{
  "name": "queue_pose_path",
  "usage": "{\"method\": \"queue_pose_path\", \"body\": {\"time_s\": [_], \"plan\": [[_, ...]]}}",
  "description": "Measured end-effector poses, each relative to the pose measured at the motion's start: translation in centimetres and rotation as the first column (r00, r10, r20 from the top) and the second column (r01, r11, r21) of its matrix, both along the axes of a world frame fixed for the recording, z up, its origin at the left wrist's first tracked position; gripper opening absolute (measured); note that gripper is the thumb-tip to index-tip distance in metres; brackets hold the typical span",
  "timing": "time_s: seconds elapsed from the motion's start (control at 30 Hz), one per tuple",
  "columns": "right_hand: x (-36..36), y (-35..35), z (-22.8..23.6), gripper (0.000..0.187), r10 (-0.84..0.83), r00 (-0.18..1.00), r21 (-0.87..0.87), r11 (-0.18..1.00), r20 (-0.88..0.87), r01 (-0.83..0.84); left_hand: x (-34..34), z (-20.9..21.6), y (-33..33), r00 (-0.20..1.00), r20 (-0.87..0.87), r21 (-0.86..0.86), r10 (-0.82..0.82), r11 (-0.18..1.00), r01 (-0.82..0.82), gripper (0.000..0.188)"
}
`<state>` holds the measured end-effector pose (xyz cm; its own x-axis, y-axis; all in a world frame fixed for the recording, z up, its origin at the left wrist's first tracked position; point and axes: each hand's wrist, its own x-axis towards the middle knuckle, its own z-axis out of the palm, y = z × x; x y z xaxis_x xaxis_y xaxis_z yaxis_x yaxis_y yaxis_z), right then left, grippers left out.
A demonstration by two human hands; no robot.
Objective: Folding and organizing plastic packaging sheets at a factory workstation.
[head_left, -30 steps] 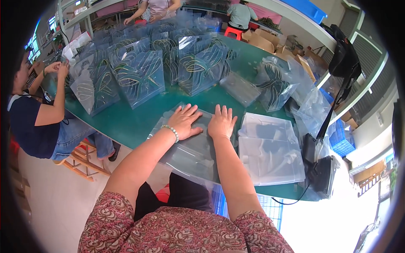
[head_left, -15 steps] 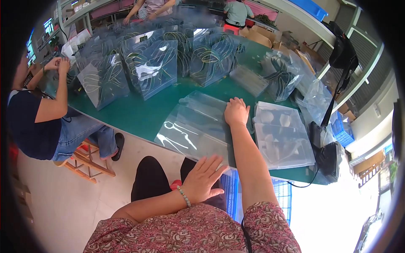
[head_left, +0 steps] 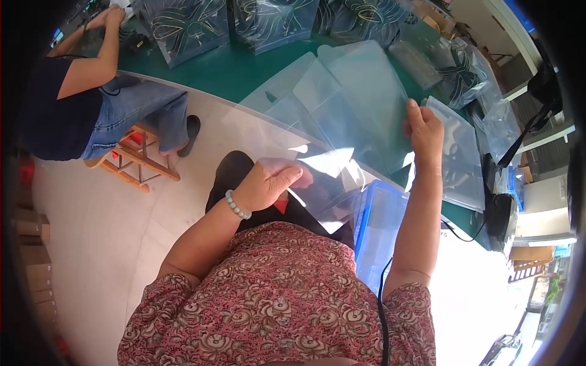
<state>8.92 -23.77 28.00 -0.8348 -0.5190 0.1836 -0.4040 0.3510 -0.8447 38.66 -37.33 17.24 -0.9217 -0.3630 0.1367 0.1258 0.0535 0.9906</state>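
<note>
A large clear plastic sheet (head_left: 372, 85) with fold lines is spread between my hands, its near part hanging past the table edge over my lap. My left hand (head_left: 265, 186), with a beaded bracelet on the wrist, pinches the sheet's near edge between thumb and fingers. Over at its right edge, my right hand (head_left: 424, 131) is closed with the thumb up, gripping the sheet. Glare and overlapping layers hide whether it is one sheet or more. Just right of that hand lies a stack of folded clear plastic sheets (head_left: 458, 158).
Clear bags with dark and gold cords (head_left: 186, 27) stand along the far side of the green table (head_left: 201, 82). A co-worker (head_left: 76, 100) sits at the left on a wooden stool (head_left: 143, 160). Below the table edge is a blue crate (head_left: 381, 226). A black corded device (head_left: 503, 216) sits at the right.
My left hand has come up from my lap and closed on the sheet. My right hand has shifted right and the sheet is lifted and drawn nearer. The view has tilted downward.
</note>
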Motion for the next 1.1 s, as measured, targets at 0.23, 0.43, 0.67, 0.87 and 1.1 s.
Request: {"method": "queue_pose_path", "body": {"time_s": [0.23,0.43,0.67,0.87,1.1], "plan": [[7.0,3.8,-5.8,0.043,-0.036,0.995,-0.418,0.906,0.091,0.071,7.8,2.5,-2.0,0.996,0.093,-0.455,0.015,0.890,0.029,0.038],[11.4,1.6,-9.4,0.046,0.242,0.970,-0.470,0.854,-0.018,-0.222,12.7,4.1,-0.4,0.966,-0.202,0.215,0.162,0.970,-0.117,0.063],[16.4,-3.1,-5.8,0.040,0.313,0.657,-0.353,0.647,-0.686,-0.676,16.9,4.8,2.7,0.882,-0.028,-0.170,0.471,0.867,-0.468,0.069],[20.8,-5.5,0.2,0.037,0.558,0.210,0.089,0.462,-0.803,-0.882,16.0,5.4,5.1,0.827,0.014,-0.357,0.562,0.775,-0.521,0.074],[18.6,-5.1,-0.9,0.024,0.852,0.182,0.047,0.235,-0.491,-0.971,13.3,8.9,1.8,0.759,-0.617,-0.779,0.207,-0.024,-0.626,0.039]]}}
